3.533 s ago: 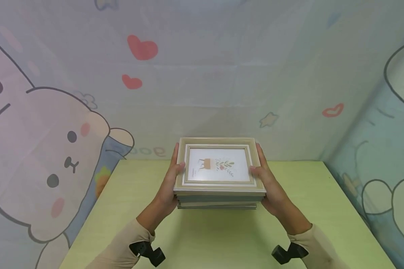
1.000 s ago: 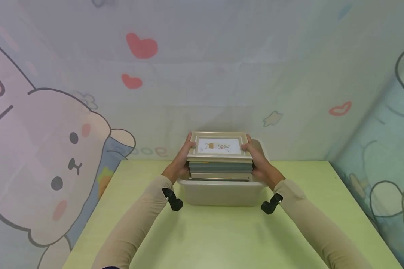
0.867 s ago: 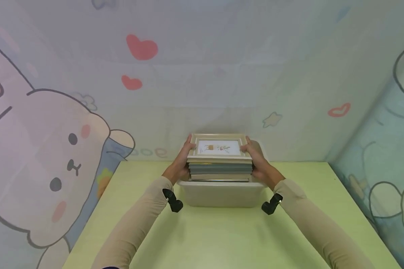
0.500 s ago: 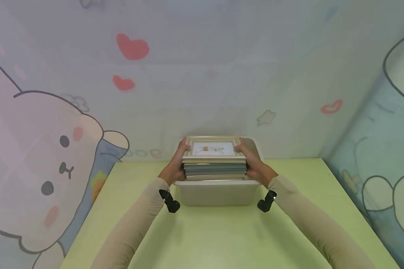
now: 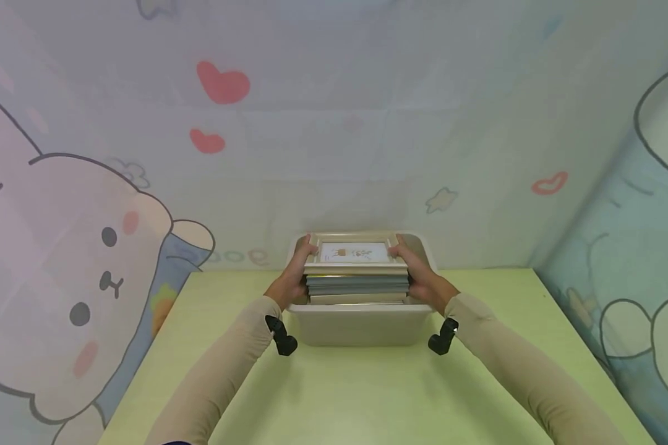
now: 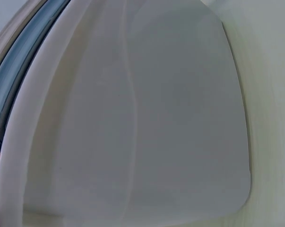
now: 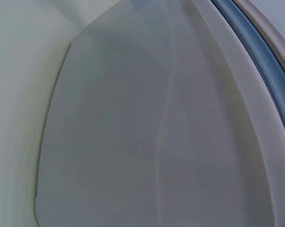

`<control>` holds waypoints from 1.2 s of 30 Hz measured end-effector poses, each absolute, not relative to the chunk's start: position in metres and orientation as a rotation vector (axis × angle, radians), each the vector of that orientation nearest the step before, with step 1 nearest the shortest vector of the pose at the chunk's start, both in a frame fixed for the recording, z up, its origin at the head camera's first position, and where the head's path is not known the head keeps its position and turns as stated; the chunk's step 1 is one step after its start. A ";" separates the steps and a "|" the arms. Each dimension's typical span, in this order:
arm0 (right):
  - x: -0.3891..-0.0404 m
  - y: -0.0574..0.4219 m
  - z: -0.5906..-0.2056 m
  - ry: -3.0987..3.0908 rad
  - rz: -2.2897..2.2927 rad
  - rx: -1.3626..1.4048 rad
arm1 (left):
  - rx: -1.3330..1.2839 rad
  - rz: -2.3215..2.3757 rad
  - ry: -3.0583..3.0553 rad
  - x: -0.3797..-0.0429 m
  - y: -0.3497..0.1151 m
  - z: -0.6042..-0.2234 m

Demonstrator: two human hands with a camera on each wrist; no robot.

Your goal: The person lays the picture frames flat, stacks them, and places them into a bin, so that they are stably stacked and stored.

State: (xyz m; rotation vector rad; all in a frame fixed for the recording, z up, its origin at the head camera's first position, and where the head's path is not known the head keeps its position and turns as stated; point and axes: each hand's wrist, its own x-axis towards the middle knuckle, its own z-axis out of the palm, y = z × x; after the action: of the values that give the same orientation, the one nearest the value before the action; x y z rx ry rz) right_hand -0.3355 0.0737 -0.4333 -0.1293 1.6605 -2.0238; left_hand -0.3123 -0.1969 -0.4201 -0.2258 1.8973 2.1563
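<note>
In the head view, a stack of picture frames (image 5: 357, 284) sits partly inside a white plastic bin (image 5: 362, 327). The top picture frame (image 5: 354, 268) is cream and shows a small plant print; blue-grey and cream ones lie beneath it. My left hand (image 5: 294, 275) grips the stack's left side, its thumb over the top frame's edge. On the opposite side my right hand (image 5: 420, 275) holds the stack in the same way. Both hands reach inside the bin's rim, so their lower fingers are hidden. The wrist views mostly show the bin's outer wall (image 6: 180, 118).
The bin stands on a light green table (image 5: 362, 395), near its back edge. Behind hangs a backdrop cloth (image 5: 334, 142) printed with hearts and cartoon animals. Black wrist cameras (image 5: 281, 335) are strapped over beige sleeves (image 5: 217, 371).
The stack was held over the table with no bin in view; then the bin appears beneath it. Since about a second ago both hands have lowered the stack slightly deeper into the bin.
</note>
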 end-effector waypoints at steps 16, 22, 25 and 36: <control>-0.342 0.075 -0.436 1.653 -2.021 -0.153 | -0.205 2.161 1.871 -0.316 -0.195 -0.422; -0.340 0.079 -0.437 1.651 -2.017 -0.124 | -0.187 2.155 1.860 -0.315 -0.192 -0.420; -0.339 0.082 -0.436 1.657 -2.023 -0.135 | -0.171 2.153 1.869 -0.315 -0.191 -0.419; -0.341 0.089 -0.434 1.626 -1.877 -0.147 | -0.125 1.928 2.197 -0.318 -0.187 -0.414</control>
State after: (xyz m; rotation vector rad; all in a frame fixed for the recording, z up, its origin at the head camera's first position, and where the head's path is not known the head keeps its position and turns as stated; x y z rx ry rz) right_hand -0.3406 0.0889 -0.4340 -0.1472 1.6261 -1.8773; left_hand -0.3179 -0.1866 -0.4139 -0.1254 2.1970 1.9280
